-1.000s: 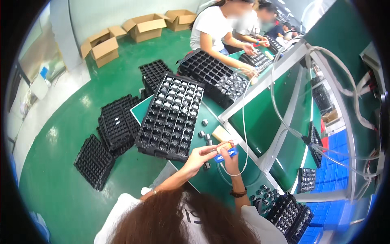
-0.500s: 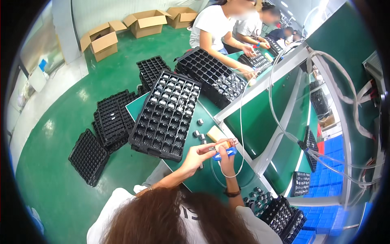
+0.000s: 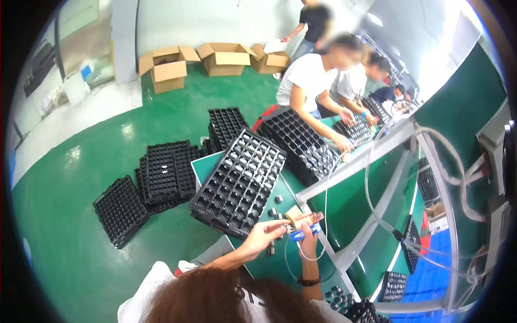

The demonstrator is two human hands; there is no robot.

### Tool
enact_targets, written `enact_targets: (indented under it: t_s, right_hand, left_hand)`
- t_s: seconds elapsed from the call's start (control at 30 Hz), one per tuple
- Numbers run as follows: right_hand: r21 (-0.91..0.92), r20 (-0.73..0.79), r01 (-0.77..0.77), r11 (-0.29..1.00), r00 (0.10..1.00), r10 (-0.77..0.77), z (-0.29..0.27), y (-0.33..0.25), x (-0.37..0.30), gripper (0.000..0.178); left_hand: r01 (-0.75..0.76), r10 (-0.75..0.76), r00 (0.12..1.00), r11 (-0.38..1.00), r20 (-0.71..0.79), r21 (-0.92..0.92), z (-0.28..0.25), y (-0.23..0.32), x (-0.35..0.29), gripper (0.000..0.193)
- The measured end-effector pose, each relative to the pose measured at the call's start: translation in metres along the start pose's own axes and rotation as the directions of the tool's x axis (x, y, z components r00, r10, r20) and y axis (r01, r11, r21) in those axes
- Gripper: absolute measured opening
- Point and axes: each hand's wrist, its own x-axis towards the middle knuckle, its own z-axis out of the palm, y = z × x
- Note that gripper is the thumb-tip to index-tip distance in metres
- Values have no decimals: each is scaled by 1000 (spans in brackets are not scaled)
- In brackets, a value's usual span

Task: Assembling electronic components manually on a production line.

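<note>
My right hand (image 3: 308, 243) is wrapped around a small hand-held tool with a blue body (image 3: 305, 232) and an orange, partly clear top (image 3: 312, 218). A thin clear tube runs from it. My left hand (image 3: 264, 238) is closed in a pinch on a small metal part (image 3: 289, 228) beside the tool's left end; whether the part touches the tool, I cannot tell. Just beyond both hands a pale yellow block (image 3: 293, 213) lies on the green table. A few loose metal cylinders (image 3: 272, 211) lie left of it.
Left of my hands, a black compartment tray (image 3: 229, 194) holds metal parts in its far rows. Another tray (image 3: 301, 140) stands beyond it, near a co-worker in white. Stacked trays (image 3: 169, 172) stand on the floor. A metal frame (image 3: 355, 156) and hanging tubes (image 3: 371, 199) rise at right.
The whole view has shifted, so the scene sits lower and further right. Both hands stay close together at the tool. A person in dark clothing now shows at the back.
</note>
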Motion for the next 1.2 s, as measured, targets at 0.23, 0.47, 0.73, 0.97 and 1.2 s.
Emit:
enact_targets:
  t_s: [0.23, 0.47, 0.73, 0.97, 1.2]
  right_hand:
    - [-162, 130, 113, 980, 987, -92, 4, 8, -6, 21]
    - [-129, 184, -31, 991, 981, 55, 12, -6, -19, 19]
    - [-149, 237, 90, 985, 970, -53, 6, -4, -36, 11]
    - [-151, 242, -106, 983, 960, 140, -4, 2, -41, 23]
    - [29, 175, -281, 959, 946, 272, -43, -6, -50, 31]
  left_hand:
    - [-51, 52, 999, 995, -4, 83, -2, 7, -7, 36]
    - [74, -72, 996, 997, 48, -38, -13, 11, -16, 32]
    - [69, -67, 998, 986, -16, 154, 2, 14, -38, 32]
    - [101, -107, 994, 979, 22, 176, -16, 8, -43, 29]
    - [175, -178, 978, 984, -106, -34, -47, 14, -61, 31]
